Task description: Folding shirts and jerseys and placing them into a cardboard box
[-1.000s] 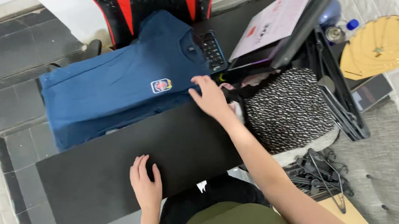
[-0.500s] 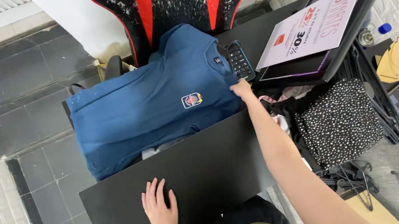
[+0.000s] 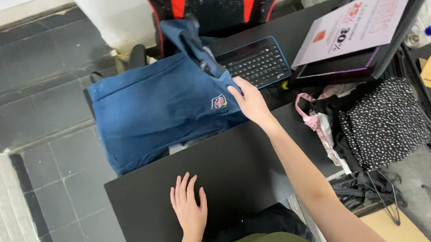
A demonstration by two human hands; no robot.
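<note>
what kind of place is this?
Probably a small clothing shop or home packing desk: a folded blue shirt under the right hand, a pile of black hangers, and a sale sign beside a keyboard.

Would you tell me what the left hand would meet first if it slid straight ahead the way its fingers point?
Probably the blue shirt; the left hand lies flat on the black board, fingers pointing toward it.
</note>
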